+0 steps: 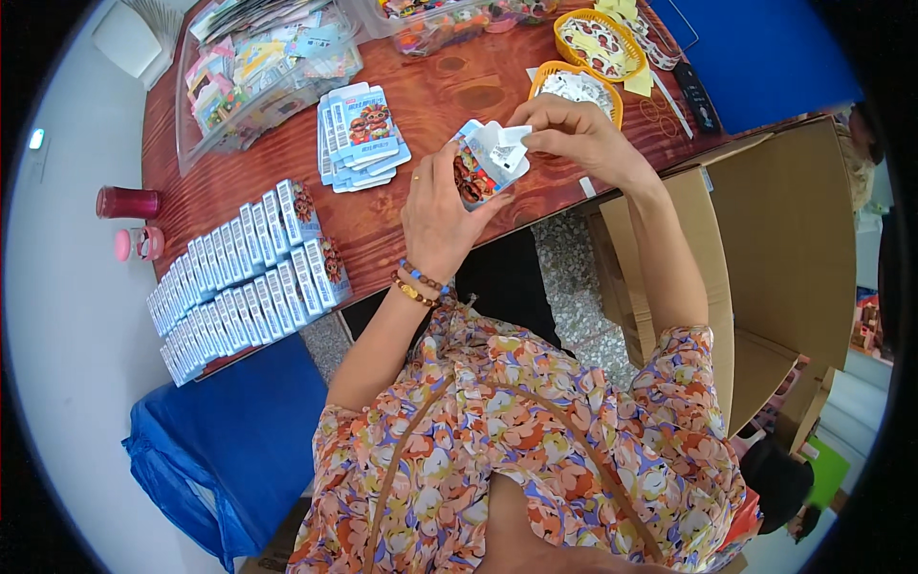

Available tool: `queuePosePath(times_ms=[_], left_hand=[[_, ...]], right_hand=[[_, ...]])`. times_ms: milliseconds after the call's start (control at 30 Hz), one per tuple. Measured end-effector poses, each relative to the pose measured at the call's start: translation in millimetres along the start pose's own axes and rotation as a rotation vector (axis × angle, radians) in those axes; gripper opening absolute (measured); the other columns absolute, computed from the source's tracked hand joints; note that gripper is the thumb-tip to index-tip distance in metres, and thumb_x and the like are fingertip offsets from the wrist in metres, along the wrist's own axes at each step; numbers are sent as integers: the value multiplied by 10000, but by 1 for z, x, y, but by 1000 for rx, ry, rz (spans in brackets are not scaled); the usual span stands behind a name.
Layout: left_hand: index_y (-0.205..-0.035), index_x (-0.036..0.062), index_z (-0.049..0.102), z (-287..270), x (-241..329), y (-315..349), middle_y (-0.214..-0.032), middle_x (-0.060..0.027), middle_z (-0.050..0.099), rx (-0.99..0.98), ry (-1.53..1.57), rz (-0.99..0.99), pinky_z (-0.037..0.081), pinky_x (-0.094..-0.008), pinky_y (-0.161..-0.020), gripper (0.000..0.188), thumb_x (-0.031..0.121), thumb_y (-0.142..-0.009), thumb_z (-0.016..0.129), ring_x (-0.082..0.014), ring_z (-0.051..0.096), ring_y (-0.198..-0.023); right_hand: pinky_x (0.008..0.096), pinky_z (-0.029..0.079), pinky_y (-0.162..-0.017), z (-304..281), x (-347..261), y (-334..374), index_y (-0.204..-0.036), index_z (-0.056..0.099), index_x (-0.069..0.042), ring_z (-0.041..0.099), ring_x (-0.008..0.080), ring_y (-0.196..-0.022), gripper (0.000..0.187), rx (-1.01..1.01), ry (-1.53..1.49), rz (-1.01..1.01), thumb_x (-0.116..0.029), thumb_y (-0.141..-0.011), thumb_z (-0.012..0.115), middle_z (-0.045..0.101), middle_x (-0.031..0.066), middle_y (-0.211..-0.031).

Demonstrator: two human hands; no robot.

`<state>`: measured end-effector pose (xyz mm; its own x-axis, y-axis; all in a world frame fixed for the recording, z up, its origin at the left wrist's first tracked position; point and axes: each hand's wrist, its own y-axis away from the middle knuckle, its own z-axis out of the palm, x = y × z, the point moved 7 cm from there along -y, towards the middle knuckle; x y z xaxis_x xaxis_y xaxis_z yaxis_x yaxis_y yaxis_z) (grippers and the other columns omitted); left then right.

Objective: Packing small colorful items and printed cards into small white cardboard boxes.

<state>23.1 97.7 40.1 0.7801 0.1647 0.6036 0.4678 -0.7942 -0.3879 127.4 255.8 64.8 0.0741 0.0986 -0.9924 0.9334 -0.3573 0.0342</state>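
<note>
My left hand is wrapped round a small light-blue printed box, its open end tilted up to the right. Between the thumb and fingers of my right hand is a small white paper slip, held at the mouth of that box. A whitish piece shows at the opening; I cannot tell whether it is a flap or an insert. To the left of my hands lies a stack of flat blue cartons. Two long rows of filled-out blue boxes stand along the table's left front edge.
A clear bin of colourful packets stands back left, another clear bin at the back. Yellow baskets hold small pieces on the right. A large cardboard box adjoins the table's right. A red jar sits far left.
</note>
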Motion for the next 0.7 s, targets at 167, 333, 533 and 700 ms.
queuePosePath(times_ms=[167, 333, 533, 700], left_hand=[[-1323, 27, 485, -1, -3, 0, -1147, -156, 587, 14, 7, -3, 537, -433, -812, 837, 382, -674, 877, -336, 599, -1041], [-1310, 15, 490, 1, -3, -2, -1150, -157, 591, 20, 49, -15, 510, -440, -868, 821, 388, -687, 875, -343, 595, -1048], [-1307, -17, 487, -1, -32, 17, -1138, -193, 590, 38, 217, -113, 485, -433, -897, 814, 321, -689, 894, -363, 586, -1051], [-1329, -27, 474, -6, -18, 22, -1162, -197, 588, -14, 185, -119, 480, -440, -919, 838, 308, -688, 897, -362, 588, -1083]], right_hand=[[273, 495, -795, 14, -21, -1, -948, 707, 5, 603, 95, -923, 130, 58, 339, -201, -106, -945, 641, 666, 48, -1094], [266, 489, -765, 0, -23, 0, -951, 701, 23, 601, 88, -875, 141, 202, 301, -191, -100, -945, 634, 677, 42, -1005], [282, 484, -652, -92, 25, -4, -958, 706, 18, 614, 96, -703, 208, 295, 666, 157, -173, -937, 628, 668, 47, -781], [330, 509, -642, -200, 42, -23, -946, 725, -38, 668, 193, -685, 294, 690, 849, 297, -313, -842, 716, 718, 90, -849]])
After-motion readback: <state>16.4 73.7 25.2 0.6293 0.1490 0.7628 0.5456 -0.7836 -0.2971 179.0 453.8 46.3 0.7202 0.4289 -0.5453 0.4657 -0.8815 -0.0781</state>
